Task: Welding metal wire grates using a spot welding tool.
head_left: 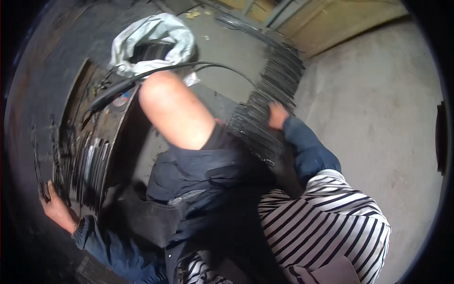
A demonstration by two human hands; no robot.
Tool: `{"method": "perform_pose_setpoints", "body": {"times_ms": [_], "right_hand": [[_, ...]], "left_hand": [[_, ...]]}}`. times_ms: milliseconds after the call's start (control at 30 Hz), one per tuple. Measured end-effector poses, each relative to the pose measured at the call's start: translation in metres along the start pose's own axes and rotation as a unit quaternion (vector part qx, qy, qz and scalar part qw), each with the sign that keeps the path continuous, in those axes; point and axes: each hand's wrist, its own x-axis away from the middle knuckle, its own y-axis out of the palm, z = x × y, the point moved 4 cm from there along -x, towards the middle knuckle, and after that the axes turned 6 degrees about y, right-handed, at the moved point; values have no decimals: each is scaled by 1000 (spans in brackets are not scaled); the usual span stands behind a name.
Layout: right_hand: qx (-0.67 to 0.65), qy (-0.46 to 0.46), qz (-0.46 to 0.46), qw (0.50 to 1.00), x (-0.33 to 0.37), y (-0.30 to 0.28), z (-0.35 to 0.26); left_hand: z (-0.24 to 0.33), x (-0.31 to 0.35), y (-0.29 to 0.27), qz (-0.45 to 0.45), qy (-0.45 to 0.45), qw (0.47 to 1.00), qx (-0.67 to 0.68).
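The left hand (pixel 56 208) grips dark rods (pixel 87 165) on the left. The right hand (pixel 277 116) presses the far rod pile (pixel 272 90), fingers hidden. This looks like sorting; next needs a firm lift.

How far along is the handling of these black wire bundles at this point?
Done: one dark rod stack lies at the left, the left hand on its edge. In hand: the right hand grips the long wire bundle on the concrete floor. Left: that bundle is not yet lifted.

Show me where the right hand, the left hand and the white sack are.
right hand (pixel 276 116), head view, on the back of the hand
left hand (pixel 56 208), head view, on the back of the hand
white sack (pixel 163 31), head view, on its crumpled upper fold
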Motion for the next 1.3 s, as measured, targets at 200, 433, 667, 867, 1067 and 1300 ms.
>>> {"method": "perform_pose_setpoints", "body": {"times_ms": [200, 433, 667, 867, 1067, 1300], "right_hand": [[-16, 37, 4, 999, -53, -91, 28], [-241, -499, 66, 830, -118, -260, -450], [-49, -702, -121, 700, -25, -93, -694], [-10, -720, -181, 670, -15, -65, -702], [11, -672, -174, 720, -23, -103, -686], [-103, -685, -101, 714, -53, -165, -698]], "left_hand": [[-89, -14, -6, -17, -22, 926, -376], [-122, -28, -39, 15, -87, 941, -327], [-157, -44, -41, 46, -117, 989, -81], [-153, -36, -51, 47, -123, 989, -73], [-156, -37, -42, 73, -148, 986, 4], [-158, -35, -40, 80, -155, 985, -6]]}}
